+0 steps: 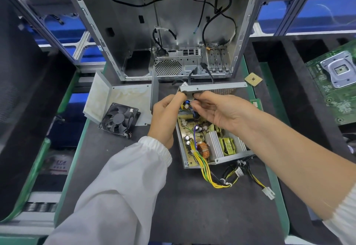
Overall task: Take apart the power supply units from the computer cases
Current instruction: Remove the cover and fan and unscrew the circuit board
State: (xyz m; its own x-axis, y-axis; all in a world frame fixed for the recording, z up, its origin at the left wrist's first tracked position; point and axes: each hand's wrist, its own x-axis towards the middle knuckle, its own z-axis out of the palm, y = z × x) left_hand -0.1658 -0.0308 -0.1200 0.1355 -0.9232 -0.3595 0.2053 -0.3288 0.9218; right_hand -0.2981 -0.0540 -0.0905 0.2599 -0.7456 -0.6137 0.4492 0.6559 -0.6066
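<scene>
An opened power supply unit lies on the dark mat, its circuit board with a copper coil, heatsinks and yellow wires exposed. Its rear metal wall stands up at the far end. My left hand grips the left end of that wall, fingers curled at its edge. My right hand reaches in beside it and pinches small wires or a part just under the wall; what it pinches is mostly hidden. The empty computer case stands open behind.
The removed metal cover and a black fan lie to the left. A loose CPU chip sits right of the case, and a green motherboard lies in a black tray at far right. The output cable bundle trails toward me.
</scene>
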